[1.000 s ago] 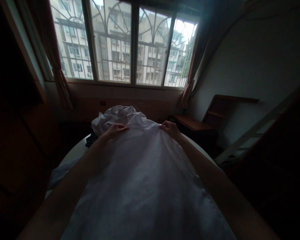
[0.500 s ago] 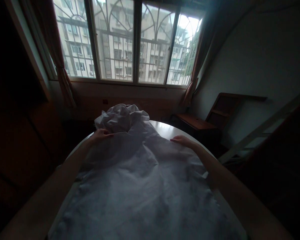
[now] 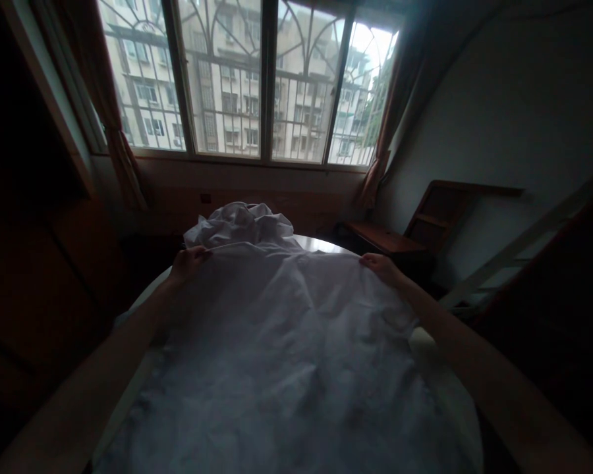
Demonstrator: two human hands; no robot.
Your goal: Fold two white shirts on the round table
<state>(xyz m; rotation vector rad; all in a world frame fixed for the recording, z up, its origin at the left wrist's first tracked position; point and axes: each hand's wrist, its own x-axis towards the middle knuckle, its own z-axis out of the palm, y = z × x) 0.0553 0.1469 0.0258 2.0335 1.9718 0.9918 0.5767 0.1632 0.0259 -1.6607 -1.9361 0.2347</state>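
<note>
Now the far edge of the wide, pale grey-white fabric sheet [image 3: 296, 355] has been pulled broader and straighter, pinched at its left end by the left hand's [image 3: 190, 261] fingers, at its right by the right hand's [image 3: 381, 266]. A flatter spread seems gained, nearer than the fingers, over the round white counter [image 3: 452, 388]; just beyond the left fingers, a crumpled white cloth heap [image 3: 240, 222] is left bunched.

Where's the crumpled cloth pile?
In the head view, the crumpled pile sits left of centre on the table, beyond the left hand and the spread white cloth.
</note>
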